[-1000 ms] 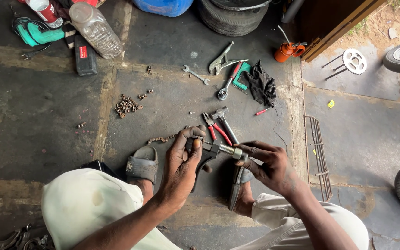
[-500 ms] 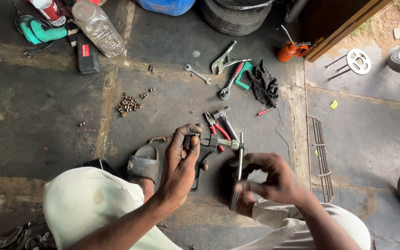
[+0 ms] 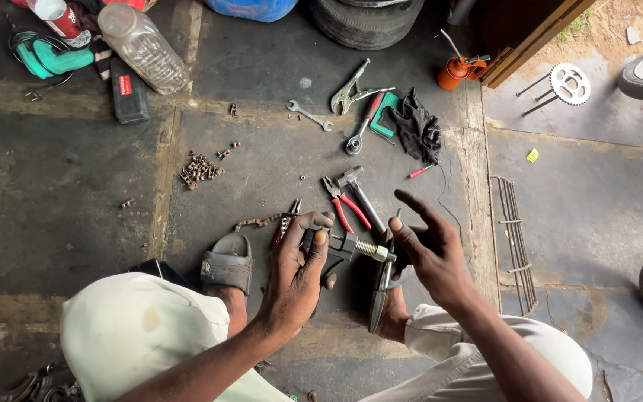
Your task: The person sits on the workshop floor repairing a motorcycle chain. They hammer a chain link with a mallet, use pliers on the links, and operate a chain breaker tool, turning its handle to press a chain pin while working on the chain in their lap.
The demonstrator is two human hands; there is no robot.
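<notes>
The left hand (image 3: 299, 260) was wrapped around the dark body of a small screw-press tool (image 3: 344, 246), thumb on top, while the right hand (image 3: 429, 249) sat just beside the tool's threaded end with its fingers spread loosely and the forefinger pointing away, palm at the tool's crossbar handle (image 3: 381, 286), though whether it actually gripped that handle could not be told. Just beyond both hands, on the concrete floor (image 3: 262, 171), lay red-handled pliers (image 3: 344, 208) and a hammer (image 3: 359, 190), with a short length of chain (image 3: 258, 221) near the left hand's knuckles and a sandal (image 3: 226, 262) to its left.
</notes>
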